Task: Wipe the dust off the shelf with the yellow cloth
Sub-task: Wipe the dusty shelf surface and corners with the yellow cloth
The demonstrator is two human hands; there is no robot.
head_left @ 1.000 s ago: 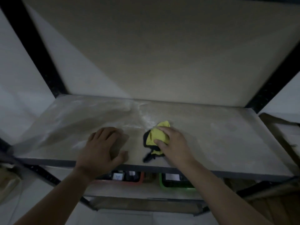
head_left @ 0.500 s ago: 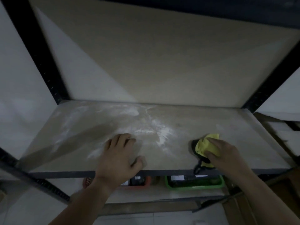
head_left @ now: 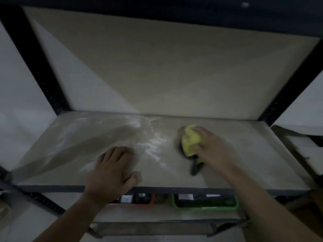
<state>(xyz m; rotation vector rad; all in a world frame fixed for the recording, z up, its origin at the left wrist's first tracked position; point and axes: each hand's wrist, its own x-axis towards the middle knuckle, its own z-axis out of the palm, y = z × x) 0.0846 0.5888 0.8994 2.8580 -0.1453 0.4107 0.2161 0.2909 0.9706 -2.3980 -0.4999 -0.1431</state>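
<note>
Two bins sit under the shelf (head_left: pixel 262 154) — one red bin (head_left: pixel 139 200), one green bin (head_left: pixel 204 205) — contents too dark to tell. The right hand (head_left: pixel 212 150) clamps one yellow cloth (head_left: pixel 190 139) mid-shelf; the left hand (head_left: pixel 111 172) lies flat, fingers spread, near the front edge.

Dim room, pale walls (head_left: pixel 21 95) (black uprights (head_left: pixel 36 62))

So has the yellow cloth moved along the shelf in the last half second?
Yes. The yellow cloth has slid away from the shelf's front edge toward the back, and left, nearer the white dust streak, under the right hand.
</note>
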